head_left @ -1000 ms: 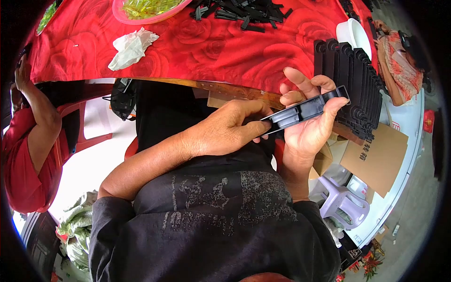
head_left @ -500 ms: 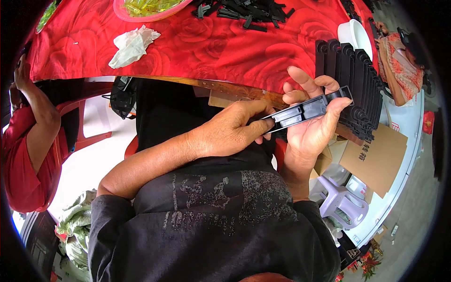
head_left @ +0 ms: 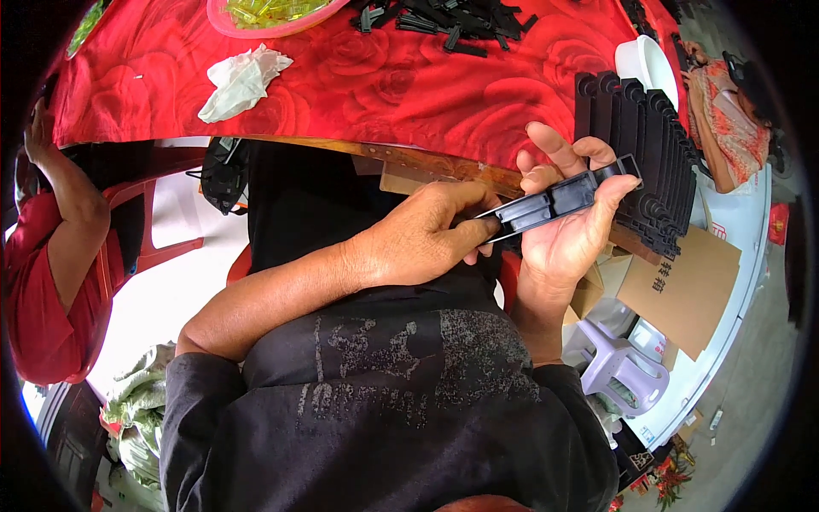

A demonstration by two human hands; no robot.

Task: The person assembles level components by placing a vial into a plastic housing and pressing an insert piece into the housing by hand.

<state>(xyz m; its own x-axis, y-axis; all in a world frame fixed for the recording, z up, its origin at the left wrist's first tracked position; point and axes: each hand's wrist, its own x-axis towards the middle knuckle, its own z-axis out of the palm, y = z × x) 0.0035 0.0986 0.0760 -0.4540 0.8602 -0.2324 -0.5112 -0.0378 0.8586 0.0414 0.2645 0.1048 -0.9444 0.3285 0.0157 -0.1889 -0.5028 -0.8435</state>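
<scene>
Both hands hold one long, narrow black plastic housing (head_left: 570, 196), tilted up to the right with its hollow, ribbed inside showing. My left hand (head_left: 435, 232) is closed around its lower left end, thumb pressed into the cavity. At the upper end, which has a rectangular loop, my right hand (head_left: 570, 205) grips it between thumb and fingers. A row of similar long black plastic parts (head_left: 636, 154) stands at the table's right edge, just beyond my right hand.
A red rose-patterned cloth (head_left: 367, 94) covers the table. On it are a pink bowl (head_left: 281, 31) of yellow-clear pieces, loose black pieces (head_left: 461, 21), a crumpled tissue (head_left: 243, 81) and a white tub (head_left: 648, 64). A cardboard box (head_left: 682, 286) and lilac stool (head_left: 627, 367) are at right. Someone in red (head_left: 55, 290) sits left.
Almost nothing differs. Both hands keep their grip on the black housing, which stays in about the same place; the view has shifted very slightly.
</scene>
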